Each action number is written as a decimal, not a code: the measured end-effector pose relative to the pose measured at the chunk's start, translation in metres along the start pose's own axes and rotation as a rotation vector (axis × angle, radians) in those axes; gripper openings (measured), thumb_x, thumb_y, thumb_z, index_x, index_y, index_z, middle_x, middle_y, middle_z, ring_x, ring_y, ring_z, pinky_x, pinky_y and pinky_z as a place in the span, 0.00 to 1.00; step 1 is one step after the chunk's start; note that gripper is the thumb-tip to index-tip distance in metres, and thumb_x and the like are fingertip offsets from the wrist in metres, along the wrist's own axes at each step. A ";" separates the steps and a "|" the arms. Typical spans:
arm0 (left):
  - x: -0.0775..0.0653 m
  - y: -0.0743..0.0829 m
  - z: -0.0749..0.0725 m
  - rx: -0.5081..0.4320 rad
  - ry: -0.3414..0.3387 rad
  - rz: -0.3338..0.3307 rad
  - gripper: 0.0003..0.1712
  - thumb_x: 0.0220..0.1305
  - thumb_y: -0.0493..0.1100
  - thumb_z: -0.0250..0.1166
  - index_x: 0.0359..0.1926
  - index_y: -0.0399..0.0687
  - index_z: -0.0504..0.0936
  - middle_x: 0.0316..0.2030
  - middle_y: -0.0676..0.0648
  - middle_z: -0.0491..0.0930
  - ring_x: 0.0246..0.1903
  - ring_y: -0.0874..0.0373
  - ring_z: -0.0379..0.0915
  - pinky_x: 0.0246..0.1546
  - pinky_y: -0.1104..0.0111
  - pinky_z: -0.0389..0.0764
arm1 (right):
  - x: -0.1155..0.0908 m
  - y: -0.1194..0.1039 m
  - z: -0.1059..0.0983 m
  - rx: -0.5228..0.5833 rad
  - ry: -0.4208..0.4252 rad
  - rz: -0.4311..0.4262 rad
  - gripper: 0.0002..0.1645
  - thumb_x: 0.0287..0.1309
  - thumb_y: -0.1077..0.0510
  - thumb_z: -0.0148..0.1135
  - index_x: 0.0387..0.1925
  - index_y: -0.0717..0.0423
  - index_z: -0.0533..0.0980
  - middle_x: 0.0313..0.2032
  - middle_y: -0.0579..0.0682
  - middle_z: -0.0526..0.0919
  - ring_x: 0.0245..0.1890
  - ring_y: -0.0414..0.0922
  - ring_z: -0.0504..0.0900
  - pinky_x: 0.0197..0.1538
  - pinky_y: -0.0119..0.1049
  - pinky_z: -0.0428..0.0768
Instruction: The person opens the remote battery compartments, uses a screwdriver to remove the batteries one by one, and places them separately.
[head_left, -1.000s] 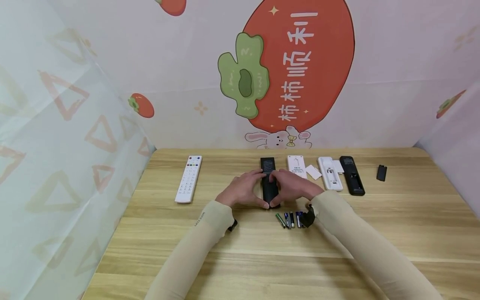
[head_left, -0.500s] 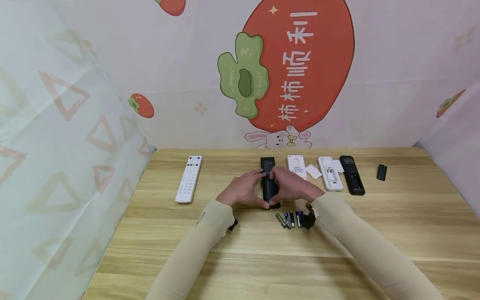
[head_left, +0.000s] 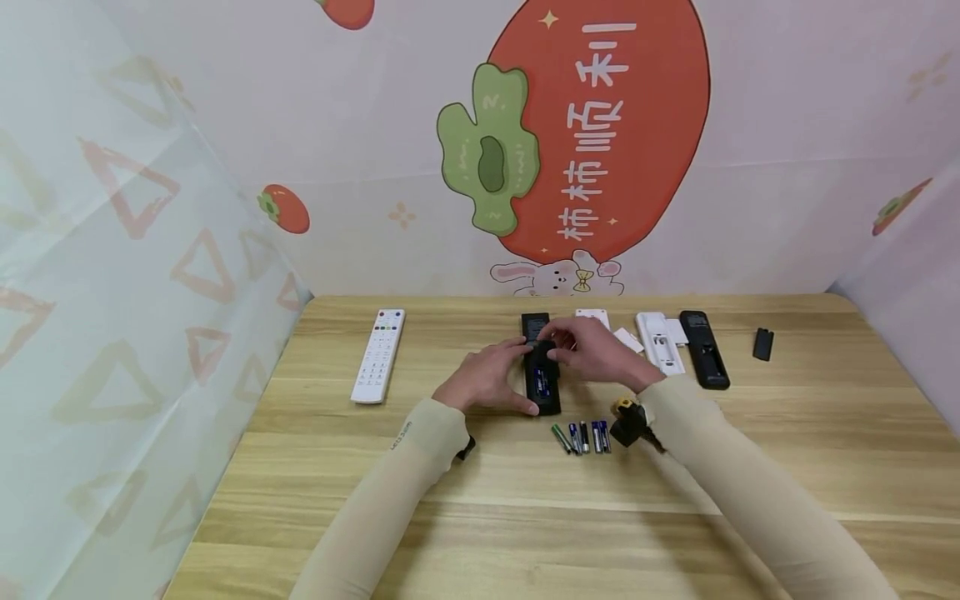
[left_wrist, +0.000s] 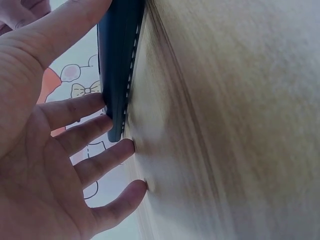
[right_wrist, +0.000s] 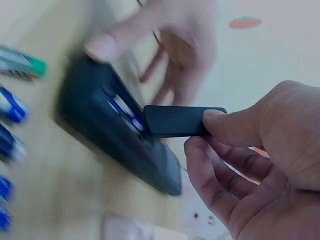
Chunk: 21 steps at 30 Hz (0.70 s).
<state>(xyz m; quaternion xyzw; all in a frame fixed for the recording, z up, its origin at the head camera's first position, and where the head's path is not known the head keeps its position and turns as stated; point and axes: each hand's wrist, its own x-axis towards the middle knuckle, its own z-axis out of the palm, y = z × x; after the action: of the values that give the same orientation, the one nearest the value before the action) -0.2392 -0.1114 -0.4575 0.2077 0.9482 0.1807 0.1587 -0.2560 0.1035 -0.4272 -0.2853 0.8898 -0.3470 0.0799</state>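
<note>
While your left hand (head_left: 486, 379) spreads along the left side of the black remote (head_left: 544, 403), thumb by its near end and fingertips against its edge, your right hand (head_left: 596, 350) pinches the small black cover (right_wrist: 175, 121) between thumb and fingertips. Your left fingers are nearly straight and well parted, not wrapped round anything. The remote lies on the wooden table (head_left: 525, 525) in front of you, its long axis running away from you toward the wall, the far end leaning slightly left. Its battery compartment, in the half nearer you, is uncovered, with blue batteries (head_left: 543, 382) inside, too blurred to count. The cover's inner end is at the far end of that compartment; you cannot tell whether they touch. Nearest you lie five loose batteries (head_left: 584, 437) in a row: one green at the left, three blue, and one dark among them. Apart from yours, you can count one white remote (head_left: 378, 357) well to the left, one white remote with a bare compartment (head_left: 660, 343) to the right, and beside it one second black remote (head_left: 705, 350). Farther right sits one loose black cover (head_left: 762, 344).
</note>
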 end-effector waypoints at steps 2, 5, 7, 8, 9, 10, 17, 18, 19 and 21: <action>0.000 0.000 0.000 0.003 0.003 -0.002 0.59 0.48 0.67 0.78 0.77 0.53 0.64 0.78 0.51 0.55 0.75 0.48 0.54 0.69 0.41 0.60 | 0.003 0.004 -0.008 -0.025 0.020 0.025 0.14 0.65 0.66 0.65 0.52 0.61 0.81 0.37 0.52 0.82 0.37 0.48 0.79 0.43 0.44 0.81; 0.001 0.001 0.000 0.002 0.002 -0.008 0.59 0.48 0.67 0.79 0.77 0.54 0.64 0.78 0.51 0.55 0.75 0.48 0.55 0.69 0.42 0.61 | 0.010 0.013 -0.017 -0.054 0.037 0.084 0.14 0.66 0.66 0.64 0.53 0.61 0.82 0.37 0.53 0.83 0.35 0.48 0.80 0.41 0.44 0.81; 0.000 0.001 0.000 -0.003 0.000 -0.010 0.59 0.47 0.66 0.79 0.77 0.54 0.64 0.78 0.52 0.54 0.75 0.49 0.54 0.69 0.42 0.60 | 0.016 0.019 -0.021 -0.084 0.037 0.128 0.14 0.67 0.66 0.63 0.53 0.61 0.82 0.37 0.54 0.85 0.34 0.48 0.81 0.40 0.45 0.82; 0.000 0.001 0.001 -0.004 0.000 -0.009 0.59 0.47 0.66 0.79 0.77 0.54 0.64 0.78 0.52 0.54 0.75 0.49 0.54 0.69 0.42 0.60 | 0.020 0.021 -0.022 -0.101 0.033 0.151 0.14 0.67 0.66 0.63 0.53 0.61 0.82 0.37 0.55 0.85 0.34 0.48 0.82 0.40 0.45 0.82; 0.000 0.001 0.001 -0.005 -0.001 -0.008 0.59 0.47 0.66 0.79 0.77 0.54 0.64 0.78 0.52 0.54 0.75 0.49 0.54 0.69 0.42 0.60 | 0.023 0.024 -0.022 -0.124 0.031 0.171 0.14 0.67 0.65 0.63 0.52 0.60 0.82 0.37 0.55 0.86 0.34 0.48 0.82 0.40 0.46 0.83; 0.000 0.001 0.001 -0.003 -0.001 -0.007 0.59 0.47 0.66 0.79 0.77 0.54 0.64 0.78 0.52 0.54 0.75 0.49 0.54 0.69 0.42 0.61 | 0.026 0.025 -0.023 -0.144 0.023 0.190 0.13 0.67 0.65 0.63 0.52 0.60 0.82 0.38 0.56 0.86 0.35 0.49 0.82 0.42 0.46 0.83; 0.002 0.000 0.002 0.006 -0.005 -0.007 0.60 0.47 0.67 0.79 0.77 0.56 0.63 0.78 0.53 0.54 0.75 0.49 0.54 0.69 0.42 0.61 | 0.043 0.031 -0.026 -0.245 -0.064 0.232 0.15 0.65 0.68 0.58 0.51 0.63 0.82 0.44 0.60 0.85 0.42 0.54 0.82 0.51 0.51 0.82; 0.002 0.000 0.002 0.007 -0.006 -0.008 0.60 0.47 0.67 0.79 0.77 0.55 0.63 0.79 0.53 0.53 0.75 0.49 0.54 0.69 0.42 0.61 | 0.044 0.032 -0.026 -0.257 -0.075 0.234 0.15 0.65 0.68 0.58 0.51 0.63 0.82 0.45 0.60 0.85 0.43 0.55 0.82 0.52 0.51 0.81; 0.002 0.000 0.001 0.009 -0.008 -0.009 0.60 0.47 0.67 0.79 0.77 0.56 0.63 0.79 0.53 0.53 0.75 0.49 0.54 0.69 0.42 0.61 | 0.046 0.032 -0.025 -0.268 -0.085 0.236 0.15 0.65 0.68 0.57 0.51 0.63 0.82 0.46 0.61 0.84 0.43 0.55 0.81 0.52 0.51 0.81; 0.002 0.000 0.001 0.012 -0.009 -0.010 0.60 0.47 0.67 0.79 0.77 0.55 0.63 0.79 0.53 0.53 0.75 0.49 0.54 0.69 0.42 0.61 | 0.049 0.034 -0.024 -0.292 -0.099 0.234 0.16 0.65 0.69 0.57 0.51 0.63 0.83 0.47 0.61 0.84 0.44 0.55 0.81 0.53 0.51 0.81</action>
<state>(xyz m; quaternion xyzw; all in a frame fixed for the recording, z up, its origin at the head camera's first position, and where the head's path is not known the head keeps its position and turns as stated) -0.2401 -0.1103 -0.4589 0.2049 0.9495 0.1734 0.1625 -0.3196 0.1100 -0.4296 -0.2050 0.9528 -0.1883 0.1212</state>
